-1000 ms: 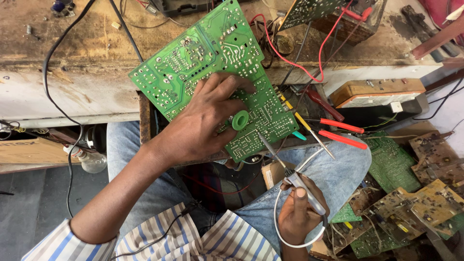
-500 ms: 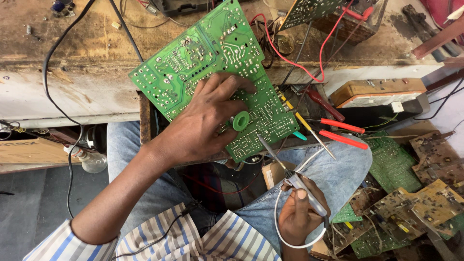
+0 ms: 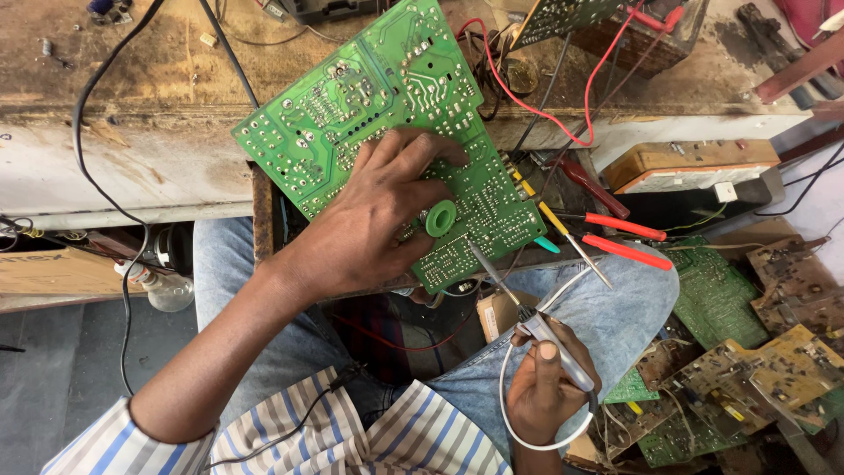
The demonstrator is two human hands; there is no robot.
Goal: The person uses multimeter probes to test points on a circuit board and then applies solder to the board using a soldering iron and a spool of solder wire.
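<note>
A large green circuit board [image 3: 352,105] lies solder side up, tilted across the edge of a worn wooden workbench [image 3: 132,79]. My left hand [image 3: 378,220] rests flat on the board's lower half, fingers spread, with a small green spool [image 3: 440,217] by my thumb. My right hand [image 3: 541,387] grips a soldering iron [image 3: 527,321] by its grey handle. The iron's metal tip touches the board's lower right edge. A white cord [image 3: 510,413] loops from the handle around my hand.
Red-handled pliers [image 3: 624,237] and a yellow screwdriver [image 3: 563,229] lie right of the board. Red and black wires [image 3: 536,97] trail over the bench. A heap of old circuit boards [image 3: 756,352] fills the lower right. A wooden box [image 3: 686,163] sits behind them.
</note>
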